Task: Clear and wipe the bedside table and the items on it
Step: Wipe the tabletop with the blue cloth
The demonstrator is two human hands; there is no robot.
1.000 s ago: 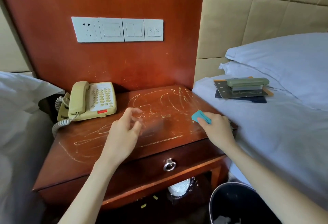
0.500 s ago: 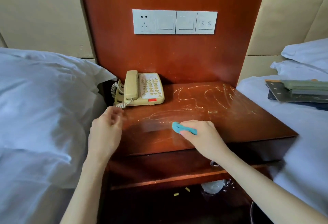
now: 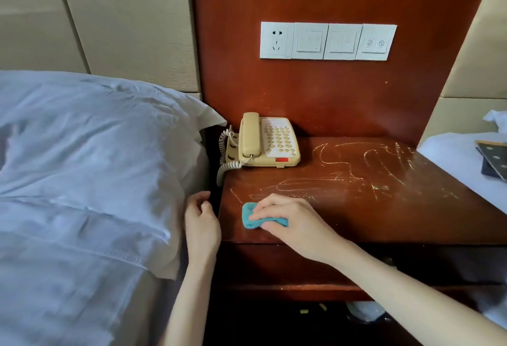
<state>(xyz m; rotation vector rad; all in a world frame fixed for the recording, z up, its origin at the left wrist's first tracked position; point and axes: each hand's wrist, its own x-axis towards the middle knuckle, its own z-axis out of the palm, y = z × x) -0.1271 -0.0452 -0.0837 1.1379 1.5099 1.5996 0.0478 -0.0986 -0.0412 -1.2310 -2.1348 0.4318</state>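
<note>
At the seven o'clock corner of the bedside table (image 3: 384,208), the right hand (image 3: 296,222) pressed a small teal cloth (image 3: 248,218) flat against the wood, fingers laid close together over it and the thumb tucked along its near edge. The left hand (image 3: 201,219) hung just off the table's nine o'clock edge, beside the white pillow (image 3: 96,153), its fingers loosely curled and holding nothing.

Pale scrawled marks (image 3: 356,170) ran across the top from the middle out toward two o'clock, and none of that stretch looked wiped. The cream telephone (image 3: 267,140) sat at eleven o'clock with its coiled cord (image 3: 227,164) spilling over the edge, so the patch beneath it would also need attention.

To do this pass well, I judged the cloth should stay bunched under the fingertips rather than the palm, with steady downward pressure and overlapping strokes worked from the near corner toward the far side. The marks looked stubborn enough to call for short back-and-forth rubbing over each line. The free hand could steady the table's edge, or lift the phone aside when the strokes reached it, taking care not to snag the cord.
</note>
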